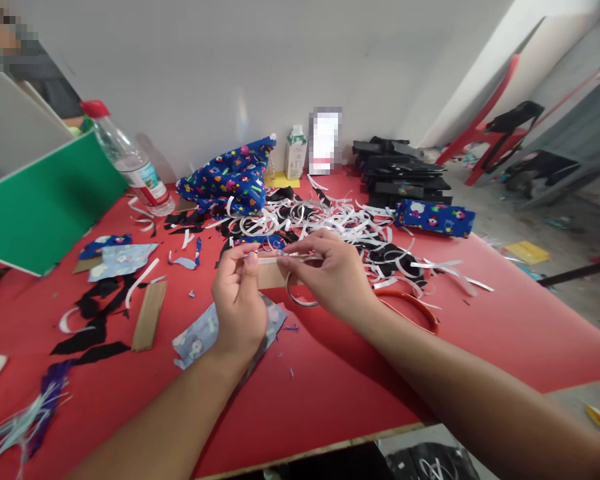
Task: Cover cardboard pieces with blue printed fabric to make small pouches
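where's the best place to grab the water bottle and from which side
Probably the water bottle by its clear body above the label, from its right side: it leans up-left, the green board crowds its left, and only scraps lie near its base.

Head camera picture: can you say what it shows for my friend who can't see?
Two bare hands, the left hand and the right hand, pinch a thin white paper strip over a flat brown cardboard piece above a red table. Behind them lie a heap of curled white paper strips and a clear plastic bottle with a red cap.
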The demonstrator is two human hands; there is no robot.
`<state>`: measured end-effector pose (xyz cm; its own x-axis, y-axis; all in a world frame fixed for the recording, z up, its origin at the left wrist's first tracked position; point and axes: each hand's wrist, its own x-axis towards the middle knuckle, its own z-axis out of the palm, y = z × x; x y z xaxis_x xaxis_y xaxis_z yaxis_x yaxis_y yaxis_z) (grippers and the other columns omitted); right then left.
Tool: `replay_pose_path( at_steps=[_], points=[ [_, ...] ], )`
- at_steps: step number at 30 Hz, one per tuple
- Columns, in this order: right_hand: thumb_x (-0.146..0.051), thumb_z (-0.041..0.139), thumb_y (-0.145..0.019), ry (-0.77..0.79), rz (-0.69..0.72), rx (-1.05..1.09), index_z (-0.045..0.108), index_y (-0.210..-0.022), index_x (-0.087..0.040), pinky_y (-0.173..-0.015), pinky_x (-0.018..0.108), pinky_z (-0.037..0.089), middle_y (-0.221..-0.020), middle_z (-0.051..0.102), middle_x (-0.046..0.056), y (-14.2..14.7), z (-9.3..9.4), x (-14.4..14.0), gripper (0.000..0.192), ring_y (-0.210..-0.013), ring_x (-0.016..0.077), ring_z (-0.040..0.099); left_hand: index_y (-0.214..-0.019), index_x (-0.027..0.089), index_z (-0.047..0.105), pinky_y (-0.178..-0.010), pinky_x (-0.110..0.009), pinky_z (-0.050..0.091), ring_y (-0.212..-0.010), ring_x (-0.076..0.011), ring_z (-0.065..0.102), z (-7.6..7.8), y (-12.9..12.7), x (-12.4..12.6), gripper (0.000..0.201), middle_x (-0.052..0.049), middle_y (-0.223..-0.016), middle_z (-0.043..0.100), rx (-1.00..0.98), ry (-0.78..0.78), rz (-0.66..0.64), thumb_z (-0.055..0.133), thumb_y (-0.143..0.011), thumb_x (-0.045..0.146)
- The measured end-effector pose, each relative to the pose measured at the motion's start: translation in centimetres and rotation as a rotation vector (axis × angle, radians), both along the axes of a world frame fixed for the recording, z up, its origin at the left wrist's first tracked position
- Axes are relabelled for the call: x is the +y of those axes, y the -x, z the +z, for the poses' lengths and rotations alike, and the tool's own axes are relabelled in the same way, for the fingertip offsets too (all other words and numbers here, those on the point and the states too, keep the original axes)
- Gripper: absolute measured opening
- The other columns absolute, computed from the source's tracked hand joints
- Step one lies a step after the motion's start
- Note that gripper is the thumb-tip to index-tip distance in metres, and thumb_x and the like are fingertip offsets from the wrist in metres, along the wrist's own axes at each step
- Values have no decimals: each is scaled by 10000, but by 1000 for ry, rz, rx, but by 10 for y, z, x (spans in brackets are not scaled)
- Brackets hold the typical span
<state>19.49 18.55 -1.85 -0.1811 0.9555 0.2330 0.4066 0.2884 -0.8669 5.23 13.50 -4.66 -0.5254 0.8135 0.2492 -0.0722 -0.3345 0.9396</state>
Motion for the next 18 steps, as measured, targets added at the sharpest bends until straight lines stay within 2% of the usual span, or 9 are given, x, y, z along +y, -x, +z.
replay_pose_path(
  at_steps=[3, 8, 18],
  points=[
    [-403, 797, -867, -80, -13, -55, 855, -939, -286, -751, 405, 547, -998, 737, 53, -9, 3, 8, 149, -842, 219, 705, -1101, 216, 677, -753, -350, 620, -906, -243, 780, -3, 6, 4, 232, -96, -1001, 792, 6, 0, 50, 679, -986, 418],
    [-388, 790, -894, -56, 7, -80, 867, -916, -281, -770, 403, 538, -954, 754, 39, -17, 8, 14, 133, -805, 207, 712, -1100, 222, 653, -844, -418, 632, -919, -254, 792, -2, 11, 5, 199, -86, -982, 804, -21, -38, 36, 652, -1001, 394],
    [-331, 802, -891, -41, 25, -67, 867, -855, -290, -783, 406, 531, -936, 757, 39, -15, 7, 15, 86, -809, 206, 694, -1076, 239, 618, -805, -429, 654, -887, -252, 796, 5, 11, 3, 162, -62, -916, 791, -97, -24, 15, 670, -978, 357]
  ],
)
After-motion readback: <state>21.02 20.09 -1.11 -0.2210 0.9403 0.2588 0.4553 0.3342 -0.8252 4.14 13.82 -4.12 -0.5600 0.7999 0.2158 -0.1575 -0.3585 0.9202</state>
